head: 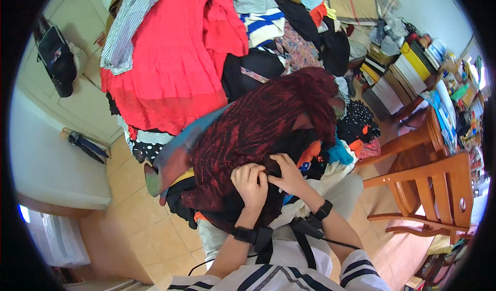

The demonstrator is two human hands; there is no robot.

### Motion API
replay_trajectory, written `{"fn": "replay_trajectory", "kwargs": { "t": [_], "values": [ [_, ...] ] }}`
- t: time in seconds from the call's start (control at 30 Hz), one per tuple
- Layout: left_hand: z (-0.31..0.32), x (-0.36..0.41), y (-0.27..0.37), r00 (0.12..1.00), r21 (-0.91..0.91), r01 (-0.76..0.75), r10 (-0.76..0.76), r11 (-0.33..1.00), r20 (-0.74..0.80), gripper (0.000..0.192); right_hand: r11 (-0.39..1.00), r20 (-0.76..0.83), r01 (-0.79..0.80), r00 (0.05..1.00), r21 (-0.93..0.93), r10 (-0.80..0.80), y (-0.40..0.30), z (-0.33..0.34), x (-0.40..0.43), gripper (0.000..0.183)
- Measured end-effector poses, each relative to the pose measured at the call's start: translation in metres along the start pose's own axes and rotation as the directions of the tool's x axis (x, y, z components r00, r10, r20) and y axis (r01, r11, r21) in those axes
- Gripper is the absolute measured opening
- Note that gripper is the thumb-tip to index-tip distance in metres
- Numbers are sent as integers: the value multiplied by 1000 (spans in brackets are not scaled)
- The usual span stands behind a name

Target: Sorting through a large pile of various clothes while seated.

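Note:
A dark red and black patterned garment [248,124] lies in front of me over the near side of a heap of clothes. My left hand [252,182] grips its near part, fingers curled into the cloth. Close beside it on the right, my right hand [288,176] pinches the dark fabric between thumb and fingers. A blue, red and green cloth [182,147] shows from under the garment at the left. Behind lie a bright coral-red tiered dress [174,62], a striped shirt [133,23] and a black bag-like item [252,72].
Wooden chairs [441,190] stand at the right, near stacked boxes [395,82] and clutter. A door [73,78] with a hanging black bag [58,62] is at the upper left. Folded umbrellas [87,145] hang by the left wall. Tiled floor [135,186] shows below the heap.

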State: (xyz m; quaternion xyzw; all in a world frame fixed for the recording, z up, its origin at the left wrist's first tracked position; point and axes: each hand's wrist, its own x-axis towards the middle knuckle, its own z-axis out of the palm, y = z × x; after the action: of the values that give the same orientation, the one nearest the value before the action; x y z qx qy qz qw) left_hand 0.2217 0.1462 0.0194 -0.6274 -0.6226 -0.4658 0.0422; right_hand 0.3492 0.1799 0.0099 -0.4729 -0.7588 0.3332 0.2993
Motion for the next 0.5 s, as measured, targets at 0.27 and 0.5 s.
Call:
{"fn": "replay_trajectory", "kwargs": {
  "t": [0.27, 0.5],
  "values": [
    [-19, -17, 5, 990, -217, 120, -100, 969, 100, 10, 999, 19, -34, 999, 3, 34, 2, 0, 4, 54],
    [-24, -35, 39, 565, -647, 760, -434, -58, 702, 7, 998, 44, -49, 998, 42, 47, 1, -3, 4, 55]
  ]
}}
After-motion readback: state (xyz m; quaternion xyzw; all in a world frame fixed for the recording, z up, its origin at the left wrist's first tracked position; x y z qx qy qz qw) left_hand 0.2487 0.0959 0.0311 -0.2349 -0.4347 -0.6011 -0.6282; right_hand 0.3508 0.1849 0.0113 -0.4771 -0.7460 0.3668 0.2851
